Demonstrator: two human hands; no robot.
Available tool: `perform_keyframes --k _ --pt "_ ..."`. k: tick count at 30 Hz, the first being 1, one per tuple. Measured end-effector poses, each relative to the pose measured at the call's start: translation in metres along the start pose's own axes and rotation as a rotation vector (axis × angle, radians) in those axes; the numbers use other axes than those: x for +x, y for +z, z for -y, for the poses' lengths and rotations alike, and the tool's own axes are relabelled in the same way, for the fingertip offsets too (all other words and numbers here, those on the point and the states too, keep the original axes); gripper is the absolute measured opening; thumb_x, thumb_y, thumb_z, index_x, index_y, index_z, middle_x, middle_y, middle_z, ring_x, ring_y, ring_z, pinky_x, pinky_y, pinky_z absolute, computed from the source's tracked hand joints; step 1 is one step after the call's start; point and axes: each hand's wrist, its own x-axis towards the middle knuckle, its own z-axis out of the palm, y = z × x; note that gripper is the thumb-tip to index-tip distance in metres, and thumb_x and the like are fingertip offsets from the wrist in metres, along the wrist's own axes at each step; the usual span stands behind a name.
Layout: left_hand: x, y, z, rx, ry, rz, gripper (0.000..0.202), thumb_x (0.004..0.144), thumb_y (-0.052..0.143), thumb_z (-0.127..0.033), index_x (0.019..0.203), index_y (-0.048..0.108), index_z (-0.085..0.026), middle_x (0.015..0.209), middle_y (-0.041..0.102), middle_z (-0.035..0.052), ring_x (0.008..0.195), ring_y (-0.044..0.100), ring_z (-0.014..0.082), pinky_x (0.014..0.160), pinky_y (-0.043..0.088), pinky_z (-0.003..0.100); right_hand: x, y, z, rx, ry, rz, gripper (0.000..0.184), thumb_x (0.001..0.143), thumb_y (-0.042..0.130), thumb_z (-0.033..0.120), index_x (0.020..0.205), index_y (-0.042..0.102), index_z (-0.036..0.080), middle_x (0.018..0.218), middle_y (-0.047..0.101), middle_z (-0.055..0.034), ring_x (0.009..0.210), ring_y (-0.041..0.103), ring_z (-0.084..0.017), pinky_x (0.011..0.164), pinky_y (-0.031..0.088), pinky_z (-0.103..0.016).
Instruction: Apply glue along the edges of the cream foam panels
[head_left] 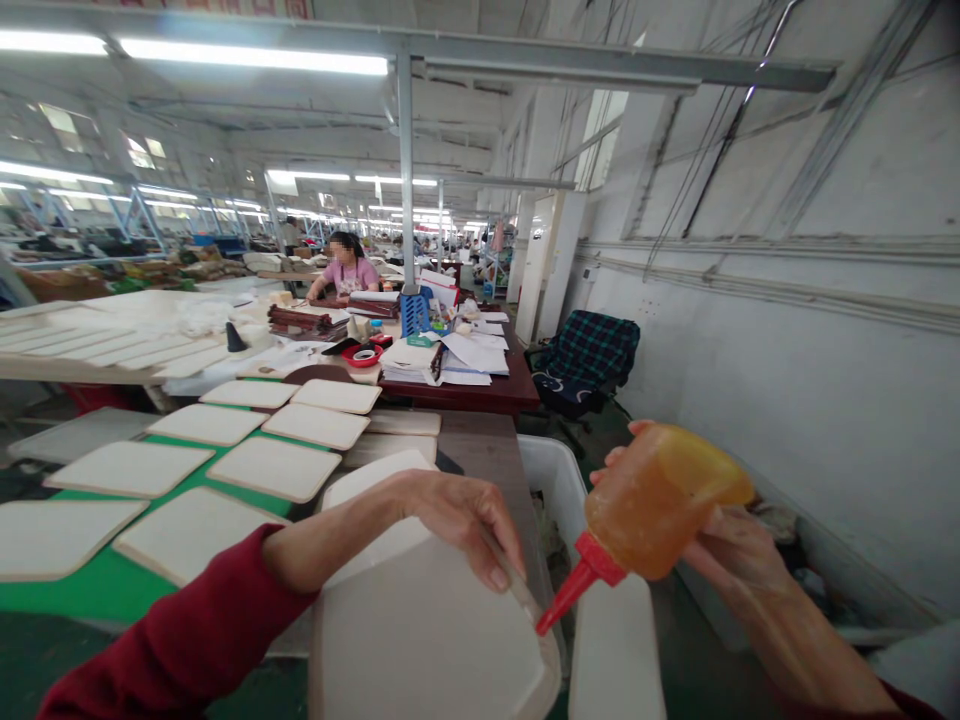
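My right hand is wrapped around a squeeze bottle of amber liquid, tilted with its red nozzle pointing down and left. The nozzle tip is at the right edge of a large cream panel with rounded corners, in front of me. At that same edge, just above the tip, my left hand bends its fingers down and pinches the panel's rim. My left forearm, in a dark red sleeve, crosses over the panel and hides part of it. Another cream panel lies just right of the large one.
Several cream panels lie in rows on a green surface at left. A white bin stands right of the bench. Behind are a cluttered desk, a chair and a seated person.
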Motion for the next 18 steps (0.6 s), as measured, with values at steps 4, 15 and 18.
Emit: perform_keyframes --k 4,15,18 --pt "-0.005 0.001 0.003 -0.02 0.006 -0.006 0.037 0.062 0.081 -0.041 0.089 0.078 -0.016 0.077 0.074 -0.0008 0.072 0.065 0.0148 0.07 0.049 0.019 -0.004 0.005 0.001 0.025 -0.013 0.065 0.061 0.06 0.082 0.05 0.114 0.064 0.031 0.102 0.068 -0.0103 0.106 0.059 -0.037 0.09 0.046 -0.054" --pt "-0.025 -0.002 0.013 0.011 0.01 -0.198 0.047 0.059 0.079 -0.056 0.085 0.077 -0.016 0.076 0.073 0.0002 0.067 0.061 0.0111 0.065 0.047 0.017 -0.022 -0.012 -0.016 -0.029 -0.113 -0.087 0.059 0.071 0.075 0.043 0.125 0.056 0.028 0.108 0.067 -0.0126 0.113 0.056 -0.037 0.1 0.038 -0.058" --pt "-0.032 -0.003 0.015 -0.017 -0.002 -0.275 0.046 0.059 0.079 -0.056 0.082 0.077 -0.016 0.07 0.071 -0.0011 0.063 0.058 0.0097 0.059 0.045 0.016 -0.03 -0.013 -0.022 -0.04 -0.186 -0.188 0.059 0.073 0.071 0.04 0.128 0.053 0.029 0.11 0.067 -0.0111 0.112 0.056 -0.036 0.101 0.039 -0.057"
